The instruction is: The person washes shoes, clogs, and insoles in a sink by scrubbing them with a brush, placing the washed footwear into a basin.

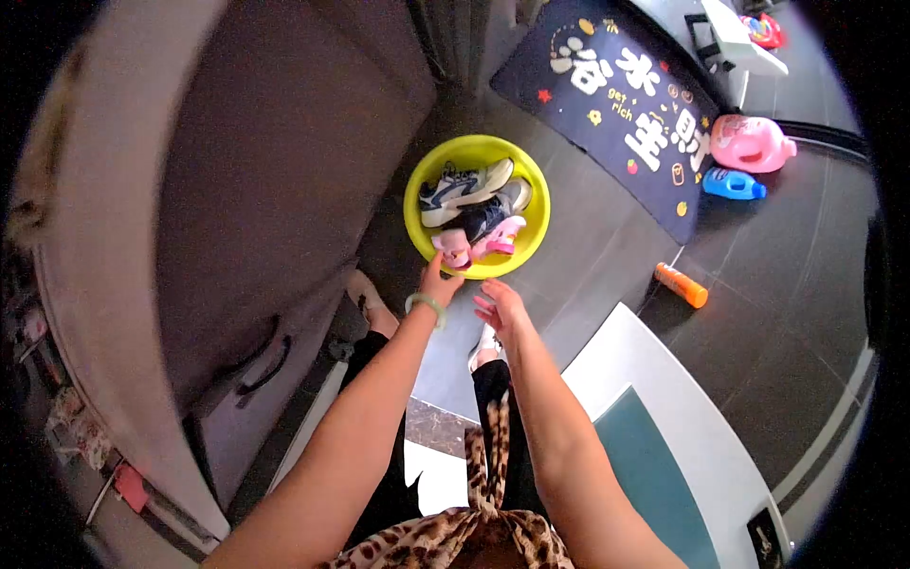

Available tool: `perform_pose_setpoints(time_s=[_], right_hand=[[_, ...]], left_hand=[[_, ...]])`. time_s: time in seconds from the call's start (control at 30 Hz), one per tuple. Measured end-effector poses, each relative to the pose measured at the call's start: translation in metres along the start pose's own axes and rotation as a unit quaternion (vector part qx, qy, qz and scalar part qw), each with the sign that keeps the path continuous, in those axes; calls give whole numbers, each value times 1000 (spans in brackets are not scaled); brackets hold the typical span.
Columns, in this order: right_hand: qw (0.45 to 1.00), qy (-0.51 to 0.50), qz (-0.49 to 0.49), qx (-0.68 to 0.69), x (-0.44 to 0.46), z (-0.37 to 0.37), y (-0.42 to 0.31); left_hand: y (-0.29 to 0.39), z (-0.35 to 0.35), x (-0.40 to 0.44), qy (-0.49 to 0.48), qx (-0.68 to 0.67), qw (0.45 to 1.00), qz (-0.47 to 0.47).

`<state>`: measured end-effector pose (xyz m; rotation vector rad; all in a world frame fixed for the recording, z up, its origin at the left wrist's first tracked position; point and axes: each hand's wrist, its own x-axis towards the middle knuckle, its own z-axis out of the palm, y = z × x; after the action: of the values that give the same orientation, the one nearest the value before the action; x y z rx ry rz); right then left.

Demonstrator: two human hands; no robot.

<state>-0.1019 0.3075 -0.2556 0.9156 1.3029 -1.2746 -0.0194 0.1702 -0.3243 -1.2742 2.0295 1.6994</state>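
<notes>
My left hand [441, 283] is at the near rim of the yellow basin [414, 216], fingertips by the small pink shoes [477, 245] — I can't tell whether they grip one. My right hand [502, 305] is open, fingers loosely spread and slightly curled, just outside that same rim. The pink shoes lie inside at the near side, with larger dark-and-white shoes [472, 192] behind them, filling most of the basin. To the left, the dark panel [275, 142] stands close to the basin, leaving only a narrow strip of floor. There's more open tile [592, 242] to the right, bounded by the lettered mat [626, 104], the orange container [681, 285] and — nearer me — the raised white edge [654, 351].
</notes>
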Motion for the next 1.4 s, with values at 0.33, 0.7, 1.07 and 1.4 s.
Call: perform_pose_setpoints(time_s=[0.33, 0.7, 1.07, 1.4], right_hand=[[956, -216, -146, 136, -190, 52, -77], [802, -542, -244, -66, -449, 308, -139], [626, 38, -358, -692, -300, 546, -33], [634, -208, -257, -699, -241, 551, -13]], left_hand=[[153, -85, -153, -80, -264, 960, 48], [316, -386, -311, -111, -473, 836, 255], [72, -572, -182, 452, -41, 885, -101], [31, -565, -218, 379, -173, 897, -150]])
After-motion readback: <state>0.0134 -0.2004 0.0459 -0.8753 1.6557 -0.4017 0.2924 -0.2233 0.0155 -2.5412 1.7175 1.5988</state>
